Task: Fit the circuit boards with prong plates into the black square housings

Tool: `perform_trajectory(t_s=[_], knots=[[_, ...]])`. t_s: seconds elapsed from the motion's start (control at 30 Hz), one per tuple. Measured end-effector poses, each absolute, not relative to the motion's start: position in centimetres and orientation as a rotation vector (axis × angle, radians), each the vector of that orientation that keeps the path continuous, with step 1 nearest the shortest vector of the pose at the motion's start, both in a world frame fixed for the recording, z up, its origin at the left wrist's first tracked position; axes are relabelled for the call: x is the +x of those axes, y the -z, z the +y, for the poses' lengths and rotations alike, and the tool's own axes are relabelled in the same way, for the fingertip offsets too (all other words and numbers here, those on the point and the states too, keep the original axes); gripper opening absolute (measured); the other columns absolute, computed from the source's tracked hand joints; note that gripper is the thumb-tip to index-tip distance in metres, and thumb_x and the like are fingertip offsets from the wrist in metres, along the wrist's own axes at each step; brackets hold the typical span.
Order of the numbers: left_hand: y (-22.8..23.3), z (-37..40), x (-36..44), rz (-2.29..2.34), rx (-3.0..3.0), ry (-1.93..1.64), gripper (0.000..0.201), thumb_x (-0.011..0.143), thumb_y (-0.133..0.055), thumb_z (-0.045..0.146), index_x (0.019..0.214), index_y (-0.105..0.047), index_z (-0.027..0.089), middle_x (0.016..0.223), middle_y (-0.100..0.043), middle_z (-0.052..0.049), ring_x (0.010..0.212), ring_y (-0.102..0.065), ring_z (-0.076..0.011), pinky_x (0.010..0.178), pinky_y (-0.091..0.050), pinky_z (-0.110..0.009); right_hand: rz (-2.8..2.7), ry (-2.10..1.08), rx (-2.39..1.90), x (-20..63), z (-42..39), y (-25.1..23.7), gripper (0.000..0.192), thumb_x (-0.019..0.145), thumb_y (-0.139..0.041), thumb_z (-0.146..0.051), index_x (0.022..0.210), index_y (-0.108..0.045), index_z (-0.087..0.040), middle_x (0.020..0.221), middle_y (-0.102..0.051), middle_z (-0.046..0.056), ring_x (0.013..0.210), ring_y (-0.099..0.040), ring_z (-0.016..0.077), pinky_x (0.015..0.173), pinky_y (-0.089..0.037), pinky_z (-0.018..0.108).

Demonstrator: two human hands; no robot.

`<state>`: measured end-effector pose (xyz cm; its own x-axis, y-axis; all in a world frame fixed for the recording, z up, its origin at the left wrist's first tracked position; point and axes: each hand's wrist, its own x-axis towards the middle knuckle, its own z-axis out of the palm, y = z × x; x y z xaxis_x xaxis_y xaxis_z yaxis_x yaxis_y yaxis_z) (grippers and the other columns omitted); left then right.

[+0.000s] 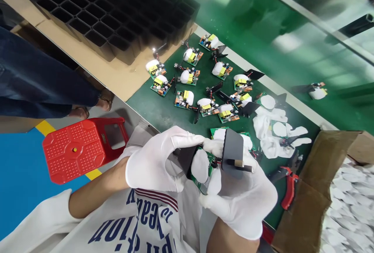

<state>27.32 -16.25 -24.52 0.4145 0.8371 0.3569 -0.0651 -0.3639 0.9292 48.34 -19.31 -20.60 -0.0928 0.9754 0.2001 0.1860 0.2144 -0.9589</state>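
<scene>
Ideally, the circuit board, at the mouth of the black casing clasped in the left hand, sits square to it. The right hand grips board and pronged plug cover; neither should tug the other.

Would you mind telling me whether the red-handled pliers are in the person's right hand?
No, the red-handled pliers lie on the green worktop, while the right hand holds a black plate beside the circuit board.

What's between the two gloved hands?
In the head view, a green circuit board with a white oval pad, between a black housing and a black plate.
</scene>
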Motion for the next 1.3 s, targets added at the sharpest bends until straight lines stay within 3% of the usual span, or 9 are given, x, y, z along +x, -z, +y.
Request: perform_trajectory(t_s=[0.23,0.43,0.6,0.77,0.93,1.3], knots=[[24.51,-16.2,27.08,0.68,1.673,-1.113,0.093,0.074,-0.094,0.019,0.158,-0.057,0.033,0.141,-0.072,-0.01,0.124,-0.075,-0.0355,0.112,-0.065,-0.056,-1.545,-0.975,-1.124,48.21,-18.91,20.4,0.065,0.07,-0.105,-0.047,0.126,-0.077,-0.034,0.113,-0.083,0.008,0.11,-0.078,0.0424,0.11,-0.059,0.069],[24.17,-16.12,27.11,0.681,1.692,-1.112,0.092,0.073,-0.094,0.017,0.156,-0.057,0.03,0.14,-0.072,-0.012,0.126,-0.075,-0.0352,0.112,-0.065,-0.052,-1.53,-0.999,-1.125,48.23,-18.99,20.38,0.066,0.07,-0.105,-0.04,0.13,-0.077,-0.039,0.115,-0.083,0.007,0.113,-0.078,0.0455,0.109,-0.058,0.071],[24.27,-16.26,27.14,0.692,1.7,-1.118,0.095,0.074,-0.092,0.016,0.159,-0.054,0.033,0.14,-0.07,-0.012,0.127,-0.074,-0.0339,0.112,-0.065,-0.05,-1.523,-0.995,-1.128,48.19,-19.07,20.32,0.065,0.074,-0.105,-0.043,0.132,-0.077,-0.033,0.118,-0.083,0.01,0.114,-0.078,0.0428,0.105,-0.062,0.066],[24.57,-16.37,27.18,0.706,1.713,-1.112,0.1,0.072,-0.093,0.015,0.161,-0.052,0.034,0.141,-0.07,-0.011,0.124,-0.075,-0.033,0.108,-0.066,-0.051,-1.492,-0.982,-1.091,48.21,-19.28,20.63,0.063,0.077,-0.104,-0.037,0.132,-0.076,-0.03,0.113,-0.084,0.007,0.109,-0.08,0.0359,0.092,-0.066,0.051],[24.79,-16.29,27.25,0.701,1.742,-1.124,0.102,0.071,-0.092,0.013,0.163,-0.05,0.033,0.141,-0.07,-0.012,0.124,-0.075,-0.0328,0.107,-0.067,-0.05,-1.501,-0.968,-1.118,48.46,-19.47,20.88,0.052,0.084,-0.098,-0.048,0.128,-0.077,-0.03,0.116,-0.084,0.009,0.11,-0.078,0.0347,0.099,-0.062,0.053],[24.63,-16.2,27.33,0.718,1.734,-1.124,0.115,0.066,-0.1,0.011,0.165,-0.048,0.038,0.141,-0.073,-0.011,0.121,-0.077,-0.0333,0.104,-0.068,-0.051,-1.553,-0.994,-1.049,47.86,-18.65,20.54,0.057,0.084,-0.099,-0.04,0.133,-0.072,-0.035,0.115,-0.083,0.006,0.115,-0.078,0.0381,0.1,-0.061,0.06]])
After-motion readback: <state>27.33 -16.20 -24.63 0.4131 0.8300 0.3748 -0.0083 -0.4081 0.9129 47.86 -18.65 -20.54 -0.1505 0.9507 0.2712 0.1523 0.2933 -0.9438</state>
